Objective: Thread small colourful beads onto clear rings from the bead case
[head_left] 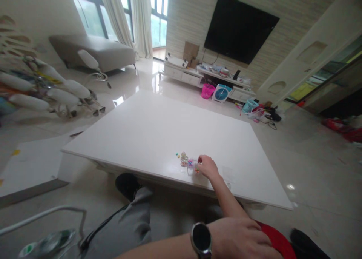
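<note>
Clear container point(190, 171) with pink, purple and blue pieces point(190, 163) sits on the white table point(158, 127), just below and right of the center of the frame, near the table's lower edge. Orange and green bits point(197, 170) show at its right side, beneath the right hand point(207, 167). That hand has its fingers bent downward, thumb side toward the container; whether they pinch anything is too small to tell. Just left of the container, small round clear cases point(183, 159) cluster together, with a teal piece point(177, 153) and a yellow piece point(178, 156) beside them. Right of the right hand lies a faint transparent sheet-like item point(228, 174). At the lower right of the frame, the left hand point(244, 239), a watch point(201, 238) on its wrist, lies back up with its fingers partly spread over red fabric point(278, 240); whether they grip it cannot be told. Farther out, a pink basket point(207, 91) and a blue-and-white fan point(221, 93) stand at upper right.
</note>
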Demonstrator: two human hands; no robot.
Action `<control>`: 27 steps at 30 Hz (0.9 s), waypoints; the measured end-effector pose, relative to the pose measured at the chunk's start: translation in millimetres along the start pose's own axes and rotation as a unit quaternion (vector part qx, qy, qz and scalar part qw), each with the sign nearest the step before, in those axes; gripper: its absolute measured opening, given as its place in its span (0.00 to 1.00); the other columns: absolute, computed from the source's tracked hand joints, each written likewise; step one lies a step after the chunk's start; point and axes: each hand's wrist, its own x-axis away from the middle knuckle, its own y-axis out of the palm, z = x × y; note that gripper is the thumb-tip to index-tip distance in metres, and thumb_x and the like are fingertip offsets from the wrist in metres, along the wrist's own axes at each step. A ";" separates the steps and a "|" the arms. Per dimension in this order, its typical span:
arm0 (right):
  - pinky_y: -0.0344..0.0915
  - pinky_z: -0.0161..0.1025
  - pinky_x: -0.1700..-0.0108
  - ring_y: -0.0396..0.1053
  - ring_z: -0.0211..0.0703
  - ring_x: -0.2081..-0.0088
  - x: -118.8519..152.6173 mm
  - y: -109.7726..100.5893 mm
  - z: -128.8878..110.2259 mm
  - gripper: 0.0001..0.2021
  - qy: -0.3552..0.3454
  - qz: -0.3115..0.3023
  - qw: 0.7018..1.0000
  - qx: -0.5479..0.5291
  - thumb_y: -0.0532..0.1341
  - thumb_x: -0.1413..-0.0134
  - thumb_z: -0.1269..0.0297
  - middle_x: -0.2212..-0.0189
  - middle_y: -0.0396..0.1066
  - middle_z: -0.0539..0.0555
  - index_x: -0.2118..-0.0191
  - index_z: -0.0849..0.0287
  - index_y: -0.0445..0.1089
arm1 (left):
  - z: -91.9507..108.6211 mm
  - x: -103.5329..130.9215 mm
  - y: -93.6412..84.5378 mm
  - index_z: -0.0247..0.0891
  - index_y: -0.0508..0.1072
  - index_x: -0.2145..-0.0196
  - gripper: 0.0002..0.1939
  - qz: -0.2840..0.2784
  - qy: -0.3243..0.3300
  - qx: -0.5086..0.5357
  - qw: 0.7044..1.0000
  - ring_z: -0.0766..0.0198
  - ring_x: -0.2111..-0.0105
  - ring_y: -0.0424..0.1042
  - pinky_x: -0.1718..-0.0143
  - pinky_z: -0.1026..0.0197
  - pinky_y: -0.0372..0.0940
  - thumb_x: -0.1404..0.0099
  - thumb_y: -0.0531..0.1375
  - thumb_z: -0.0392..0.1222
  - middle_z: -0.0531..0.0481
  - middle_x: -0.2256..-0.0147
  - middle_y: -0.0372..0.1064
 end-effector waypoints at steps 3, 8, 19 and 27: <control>0.61 0.36 0.58 0.73 0.45 0.56 -2.0 -4.6 5.6 0.11 0.018 0.002 1.000 -0.002 0.59 0.47 0.72 0.57 0.77 0.56 0.60 0.57 0.76 | -1.5 1.4 -1.1 0.62 0.72 0.42 0.22 0.000 0.006 -0.007 1.000 0.58 0.44 0.71 0.62 0.57 0.73 0.29 0.51 0.45 0.55 0.40 0.66; 0.60 0.37 0.61 0.74 0.46 0.57 -5.4 -14.5 16.4 0.11 0.051 0.025 0.998 -0.006 0.57 0.46 0.71 0.57 0.78 0.56 0.60 0.55 0.75 | -1.6 1.4 2.7 0.59 0.72 0.41 0.22 0.006 -0.001 -0.007 1.000 0.59 0.38 0.66 0.57 0.58 0.73 0.28 0.50 0.44 0.56 0.37 0.63; 0.62 0.37 0.57 0.74 0.46 0.55 -7.5 -12.8 14.6 0.11 0.013 0.010 1.000 -0.023 0.59 0.46 0.66 0.56 0.79 0.57 0.60 0.56 0.77 | -12.6 15.8 -15.5 0.48 0.77 0.45 0.20 0.024 0.004 0.011 1.000 0.61 0.34 0.61 0.43 0.58 0.69 0.26 0.50 0.42 0.51 0.36 0.64; 0.61 0.36 0.60 0.75 0.44 0.59 -0.7 -14.8 17.1 0.10 0.011 -0.013 0.999 -0.037 0.60 0.46 0.67 0.60 0.80 0.56 0.61 0.56 0.79 | -76.3 93.3 -27.9 0.37 0.74 0.58 0.08 -0.042 -0.380 0.101 0.919 0.58 0.55 0.72 0.52 0.57 0.68 0.35 0.59 0.34 0.44 0.56 0.75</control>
